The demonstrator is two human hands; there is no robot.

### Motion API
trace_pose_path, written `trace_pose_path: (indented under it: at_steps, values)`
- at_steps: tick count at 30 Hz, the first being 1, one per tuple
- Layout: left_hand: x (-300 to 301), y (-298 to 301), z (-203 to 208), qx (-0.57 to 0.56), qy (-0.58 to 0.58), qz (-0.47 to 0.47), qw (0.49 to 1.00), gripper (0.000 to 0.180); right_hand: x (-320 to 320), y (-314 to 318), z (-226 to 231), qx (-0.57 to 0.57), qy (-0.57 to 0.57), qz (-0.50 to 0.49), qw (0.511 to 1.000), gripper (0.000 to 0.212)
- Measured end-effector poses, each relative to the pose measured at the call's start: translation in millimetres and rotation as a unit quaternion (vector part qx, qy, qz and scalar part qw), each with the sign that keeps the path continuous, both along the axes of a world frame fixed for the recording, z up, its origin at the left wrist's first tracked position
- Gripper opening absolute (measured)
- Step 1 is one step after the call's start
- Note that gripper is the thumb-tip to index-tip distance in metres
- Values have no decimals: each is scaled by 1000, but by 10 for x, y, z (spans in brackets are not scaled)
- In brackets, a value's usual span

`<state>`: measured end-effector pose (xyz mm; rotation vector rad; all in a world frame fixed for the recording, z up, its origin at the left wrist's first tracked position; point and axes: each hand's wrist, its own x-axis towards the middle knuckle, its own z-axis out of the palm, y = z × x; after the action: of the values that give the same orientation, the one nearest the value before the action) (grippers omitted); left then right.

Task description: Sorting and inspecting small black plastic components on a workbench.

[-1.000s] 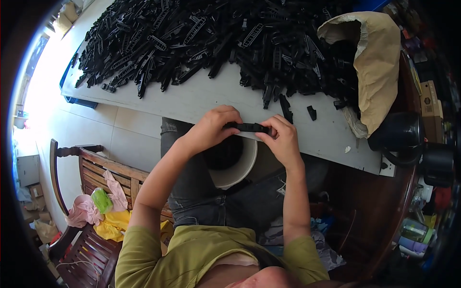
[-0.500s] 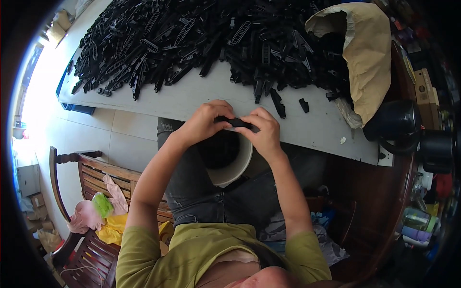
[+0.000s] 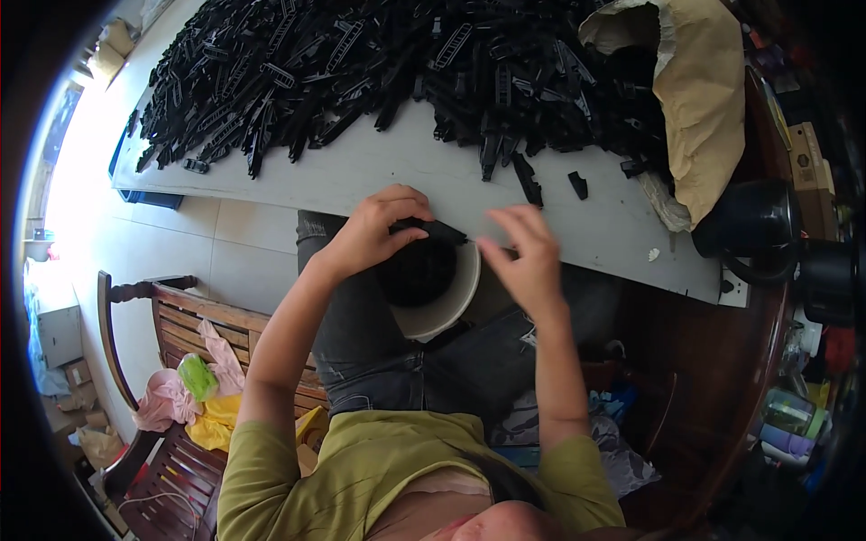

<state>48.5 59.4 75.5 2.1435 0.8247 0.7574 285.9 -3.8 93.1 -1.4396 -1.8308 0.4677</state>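
Between the thumb and fingers of my left hand (image 3: 381, 231) is a long black plastic part (image 3: 444, 231), its free end pointing right. It hangs over a white bucket (image 3: 462, 311) between my legs, which has dark contents I cannot make out singly. My right hand (image 3: 530, 257) is apart from that part, to its right at the table's front edge, thumb and fingers spread and slightly blurred, with nothing seen in them. Beyond both hands, a large heap of similar black plastic parts (image 3: 361, 77) covers the far side of the grey table (image 3: 361, 171). Two loose black pieces lie nearest my right hand.
A torn brown paper sack (image 3: 708, 117) with black parts at its mouth lies at the table's right. Beside it stand black mugs (image 3: 749, 221). To my left is a wooden bench (image 3: 216, 316) with cloths on it. A small white scrap (image 3: 653, 255) lies near the table's right corner.
My right hand has let go of the black plastic part and moved right, its fingers opening. My left hand still holds the part in nearly the same place.
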Motion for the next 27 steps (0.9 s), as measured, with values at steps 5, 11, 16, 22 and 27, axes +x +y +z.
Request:
trace_pose_path:
  at_steps: [5, 11, 16, 22, 27]
  values:
    - [66, 16, -36, -11, -14, 39, 999, 24, -263, 156, -161, 11, 9, 36, 999, 32]
    - [141, 174, -9, -22, -43, 35, 998, 26, -270, 294, -176, 27, 65, 42, 997, 27]
    - [-43, 61, -81, 31, -13, -15, 999, 26, -114, 194, -164, 101, 4, -10, 995, 25]
    - [7, -17, -122, 17, -42, -35, 998, 22, 714, 238, -230, 185, -94, -289, 935, 31]
    - [18, -9, -165, 22, -56, -34, 998, 23, 790, 400, -424, 62, -159, -237, 956, 24]
